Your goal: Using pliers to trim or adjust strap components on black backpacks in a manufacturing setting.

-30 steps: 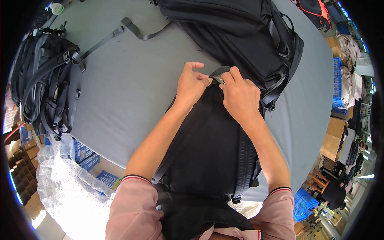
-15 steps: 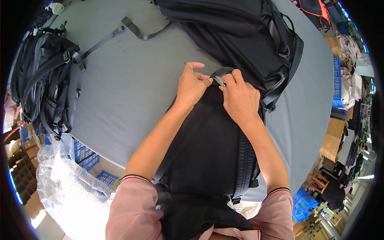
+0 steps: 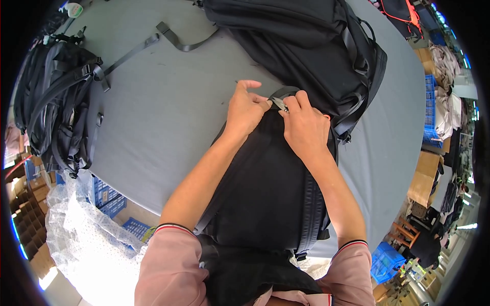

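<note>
A black backpack (image 3: pixel 260 188) lies before me with its top end away from me and a loop handle (image 3: pixel 283 93) at that end. My right hand (image 3: pixel 309 122) is closed around small metal thread snips (image 3: pixel 279 103), whose blades point left at the base of the handle. A bit of orange shows at the edge of that hand. My left hand (image 3: pixel 246 109) pinches the bag's top edge by the blade tips, thumb and forefinger together. Whether a loose thread lies between those fingers is too small to tell.
Another black backpack (image 3: pixel 301 46) lies beyond on the grey table (image 3: pixel 153 102), its strap (image 3: pixel 178 45) trailing left. More black bags (image 3: pixel 58 102) are piled at the left edge. White dotted plastic wrapping (image 3: pixel 87 234) and blue crates (image 3: pixel 109 196) are below left; another blue crate (image 3: pixel 388 261) stands right.
My right hand has shifted very slightly down and turned a little, showing orange at its edge. The left hand keeps its place at the bag's top edge.
</note>
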A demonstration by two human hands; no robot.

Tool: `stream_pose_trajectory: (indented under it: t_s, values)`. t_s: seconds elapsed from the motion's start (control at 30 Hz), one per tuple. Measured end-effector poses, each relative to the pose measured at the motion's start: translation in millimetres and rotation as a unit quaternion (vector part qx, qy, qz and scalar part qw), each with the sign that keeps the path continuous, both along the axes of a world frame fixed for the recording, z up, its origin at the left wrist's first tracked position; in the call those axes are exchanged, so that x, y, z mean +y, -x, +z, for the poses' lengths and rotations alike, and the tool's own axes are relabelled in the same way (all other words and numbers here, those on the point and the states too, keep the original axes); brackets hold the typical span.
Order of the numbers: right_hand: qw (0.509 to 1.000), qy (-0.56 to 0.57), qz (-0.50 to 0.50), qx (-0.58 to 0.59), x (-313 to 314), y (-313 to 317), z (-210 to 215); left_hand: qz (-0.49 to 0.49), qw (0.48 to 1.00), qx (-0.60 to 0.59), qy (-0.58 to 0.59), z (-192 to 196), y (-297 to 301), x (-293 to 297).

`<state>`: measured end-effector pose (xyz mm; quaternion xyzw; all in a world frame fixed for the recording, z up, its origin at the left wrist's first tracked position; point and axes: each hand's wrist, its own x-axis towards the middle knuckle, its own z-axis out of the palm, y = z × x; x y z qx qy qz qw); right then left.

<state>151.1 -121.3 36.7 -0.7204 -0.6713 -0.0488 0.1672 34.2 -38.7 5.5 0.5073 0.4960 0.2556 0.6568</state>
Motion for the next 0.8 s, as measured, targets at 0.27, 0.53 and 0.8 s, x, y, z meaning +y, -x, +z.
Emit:
stream_pose_trajectory:
  t_s: [0.27, 0.53, 0.8]
  values:
    - [0.994, -0.001, -0.068, 0.09, -1.3, -4.3, -0.6, -0.039, 0.999, 0.027, -0.005, -8.2, 3.4, 1.7]
    - [0.988, 0.029, -0.1, 0.117, 27.1, -36.4, -23.9, -0.168, 0.898, 0.286, -0.29, -4.8, -25.5, -4.0]
    - [0.991, 0.071, -0.09, 0.073, 30.7, -38.8, -27.6, -0.214, 0.86, 0.362, -0.29, -8.5, -33.6, -1.1]
